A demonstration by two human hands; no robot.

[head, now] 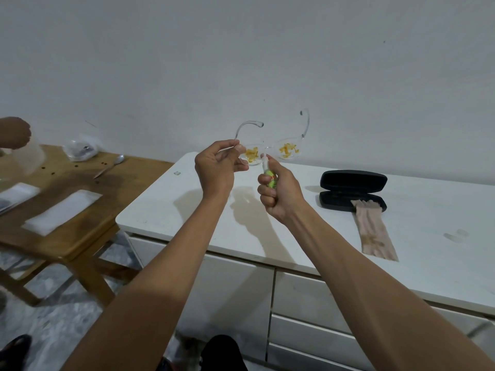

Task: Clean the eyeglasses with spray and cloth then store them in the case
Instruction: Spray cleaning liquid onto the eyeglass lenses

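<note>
Case lies open beside cloth, behind raised eyeglasses.

Your way along the white counter is open in front and left. To the right, the open glasses case and the cloth block you.
</note>
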